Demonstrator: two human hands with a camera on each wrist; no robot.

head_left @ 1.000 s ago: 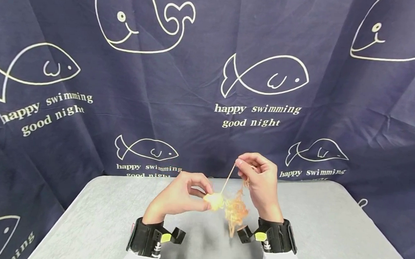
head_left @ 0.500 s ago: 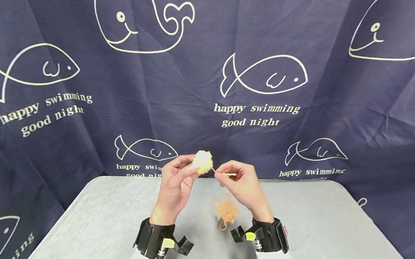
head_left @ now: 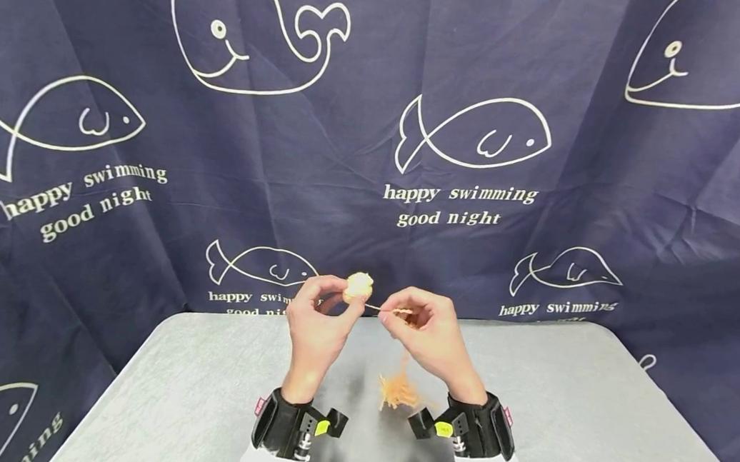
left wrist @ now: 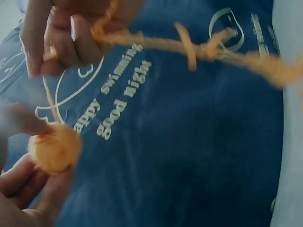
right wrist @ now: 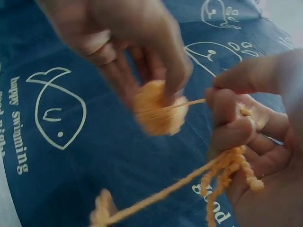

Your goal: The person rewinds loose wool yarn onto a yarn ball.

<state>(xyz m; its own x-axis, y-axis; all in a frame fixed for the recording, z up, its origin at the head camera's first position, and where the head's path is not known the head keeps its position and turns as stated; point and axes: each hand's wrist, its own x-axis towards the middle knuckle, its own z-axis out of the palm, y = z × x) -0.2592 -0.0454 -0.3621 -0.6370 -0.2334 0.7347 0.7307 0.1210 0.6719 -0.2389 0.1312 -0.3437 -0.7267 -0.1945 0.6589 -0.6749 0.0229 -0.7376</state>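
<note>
A small yellow-orange ball of yarn (head_left: 359, 285) sits between the thumb and fingers of my left hand (head_left: 318, 324), raised above the table. A short taut strand (right wrist: 195, 101) runs from it to my right hand (head_left: 427, 332), whose thumb and forefinger pinch it. Looser yarn (right wrist: 229, 172) passes through the right palm and droops below the curled fingers in the right wrist view. From there a length of yarn leads down to a fluffy tangle (head_left: 397, 390), hanging low between the wrists. Stretched out and blurred, the knotted yarn (left wrist: 203, 51) crosses the left wrist view.
Below the hands lies a light grey table (head_left: 204, 384) with rounded far corners. Behind it hangs a dark blue curtain (head_left: 349, 165) printed with white whales, fish and lettering. A black camera strap (head_left: 282, 425) is on each wrist, above white sleeves.
My left hand has risen with the ball, which ends up higher and farther left. My right hand has come lower and left, and the hanging tangle has swung left.
</note>
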